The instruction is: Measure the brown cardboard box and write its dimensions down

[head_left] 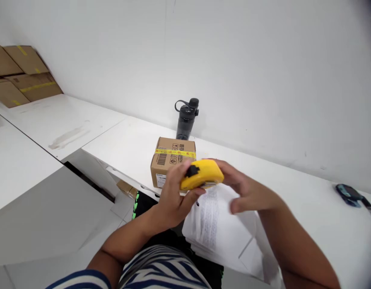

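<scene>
A yellow tape measure (205, 174) with a black lock button is gripped between the thumb and fingers of my left hand (173, 196). It is tilted and held above the front of the table. My right hand (248, 186) is beside its right end, thumb spread away from the fingers. Those fingertips reach behind the case, so I cannot tell whether they touch it. Just beyond my left hand sits a cardboard box (160, 170) with yellow tape across its top. Below both hands lies a stack of white papers (227, 224), partly printed.
A dark water bottle (186, 119) stands behind the box, near the wall. Several cardboard boxes (37, 86) are stacked at the far left. A dark device (349, 192) with a strap-like part lies on the white table (312, 216) at right.
</scene>
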A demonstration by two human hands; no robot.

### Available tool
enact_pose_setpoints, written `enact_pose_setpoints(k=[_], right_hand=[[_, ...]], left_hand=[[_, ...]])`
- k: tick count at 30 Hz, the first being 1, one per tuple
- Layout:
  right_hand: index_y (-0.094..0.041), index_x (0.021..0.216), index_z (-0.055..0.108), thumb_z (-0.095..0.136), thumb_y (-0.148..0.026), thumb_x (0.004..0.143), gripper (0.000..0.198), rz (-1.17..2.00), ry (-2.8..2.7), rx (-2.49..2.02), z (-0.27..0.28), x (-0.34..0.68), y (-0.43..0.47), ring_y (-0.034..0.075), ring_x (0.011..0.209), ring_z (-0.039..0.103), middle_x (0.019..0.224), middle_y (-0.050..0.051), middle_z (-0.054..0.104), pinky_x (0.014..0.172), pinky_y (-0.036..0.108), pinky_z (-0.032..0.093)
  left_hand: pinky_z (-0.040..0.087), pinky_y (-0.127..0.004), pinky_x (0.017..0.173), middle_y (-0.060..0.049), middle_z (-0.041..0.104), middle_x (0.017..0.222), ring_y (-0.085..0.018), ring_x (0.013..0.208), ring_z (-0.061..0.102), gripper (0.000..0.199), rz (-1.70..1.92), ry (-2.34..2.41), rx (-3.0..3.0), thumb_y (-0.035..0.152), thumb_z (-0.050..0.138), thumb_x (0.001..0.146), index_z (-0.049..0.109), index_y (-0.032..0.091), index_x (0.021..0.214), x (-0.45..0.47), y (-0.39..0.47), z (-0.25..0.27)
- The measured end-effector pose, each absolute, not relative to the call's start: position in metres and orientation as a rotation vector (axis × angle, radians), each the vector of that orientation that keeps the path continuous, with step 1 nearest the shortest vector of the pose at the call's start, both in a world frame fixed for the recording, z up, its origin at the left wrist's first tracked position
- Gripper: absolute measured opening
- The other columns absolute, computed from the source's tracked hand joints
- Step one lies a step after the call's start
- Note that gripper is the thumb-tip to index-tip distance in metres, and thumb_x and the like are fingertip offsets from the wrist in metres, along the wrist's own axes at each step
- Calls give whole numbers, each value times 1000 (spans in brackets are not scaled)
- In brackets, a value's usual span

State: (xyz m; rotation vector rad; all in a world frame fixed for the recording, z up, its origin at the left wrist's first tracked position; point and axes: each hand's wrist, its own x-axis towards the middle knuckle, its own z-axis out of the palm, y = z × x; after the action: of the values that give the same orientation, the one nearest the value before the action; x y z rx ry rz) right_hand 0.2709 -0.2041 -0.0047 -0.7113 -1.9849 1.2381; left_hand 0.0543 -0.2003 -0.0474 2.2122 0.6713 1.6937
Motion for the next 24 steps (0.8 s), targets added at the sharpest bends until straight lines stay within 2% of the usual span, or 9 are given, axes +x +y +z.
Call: enact_pose_setpoints(k=[3, 5, 7, 9, 11, 13, 19, 22, 24], right_hand=[[-30, 125, 50, 71, -42, 82, 49, 1105, -1702, -818, 7, 223, -199, 22, 107, 64, 121, 7, 63, 88, 36, 54], [-29, 119, 51, 70, -41, 84, 41, 1043, -1594, -828, 8, 205, -190, 20, 97, 66, 111, 5, 66, 80, 33, 57], [-29, 118, 51, 72, -40, 82, 43, 968, -1579, -822, 7, 200, -181, 20, 95, 67, 110, 4, 66, 79, 33, 57], [-29, 119, 49, 72, -39, 82, 44, 904, -1608, -823, 5, 203, -175, 20, 98, 66, 112, 5, 65, 80, 34, 57], [-29, 119, 48, 71, -38, 83, 44, 884, -1659, -808, 2, 209, -171, 21, 98, 66, 112, 6, 64, 80, 36, 58], [-29, 120, 47, 70, -38, 84, 44, 859, -1697, -793, -1, 216, -170, 21, 97, 66, 113, 6, 63, 80, 36, 58], [-30, 121, 48, 68, -34, 85, 41, 687, -1763, -854, 17, 250, -172, 16, 81, 64, 101, 2, 62, 67, 29, 57], [-34, 135, 39, 66, -37, 86, 56, 678, -1791, -929, 26, 274, -166, 13, 65, 59, 93, 0, 61, 58, 28, 55], [-36, 142, 34, 64, -40, 87, 63, 686, -1789, -1008, 22, 287, -159, 12, 61, 56, 101, 2, 61, 57, 30, 56]], left_hand=[[36, -44, 109, -13, 40, 142, -26, 133, 40, 60, 1710, 827, 2069, 39, 48, 96, 21, 27, 149, 44, -194, -36], [37, -42, 108, -14, 39, 144, -25, 131, 42, 54, 1584, 942, 1951, 43, 40, 98, 25, 24, 147, 36, -189, -25], [43, -38, 100, -12, 51, 133, -23, 118, 52, 45, 1388, 1010, 1818, 48, 33, 99, 43, 21, 134, 26, -183, -13], [47, -33, 88, -8, 64, 107, -20, 97, 60, 46, 1179, 1016, 1729, 55, 32, 97, 58, 18, 106, 16, -176, 0], [47, -29, 74, -3, 63, 80, -17, 77, 58, 49, 1010, 992, 1670, 61, 37, 93, 58, 18, 81, 8, -168, 11], [42, -25, 63, 1, 54, 65, -13, 62, 51, 47, 934, 953, 1604, 63, 48, 86, 52, 18, 71, 3, -160, 19], [33, -24, 54, 5, 40, 53, -9, 51, 37, 38, 1026, 920, 1535, 45, 59, 82, 46, 19, 59, -22, -125, 33], [34, -25, 55, 3, 41, 56, -10, 53, 38, 35, 1063, 1091, 1592, 42, 56, 82, 46, 19, 59, -40, -99, 27], [33, -26, 54, 2, 43, 58, -11, 54, 39, 34, 995, 1244, 1642, 42, 51, 83, 45, 19, 59, -47, -85, 18]])
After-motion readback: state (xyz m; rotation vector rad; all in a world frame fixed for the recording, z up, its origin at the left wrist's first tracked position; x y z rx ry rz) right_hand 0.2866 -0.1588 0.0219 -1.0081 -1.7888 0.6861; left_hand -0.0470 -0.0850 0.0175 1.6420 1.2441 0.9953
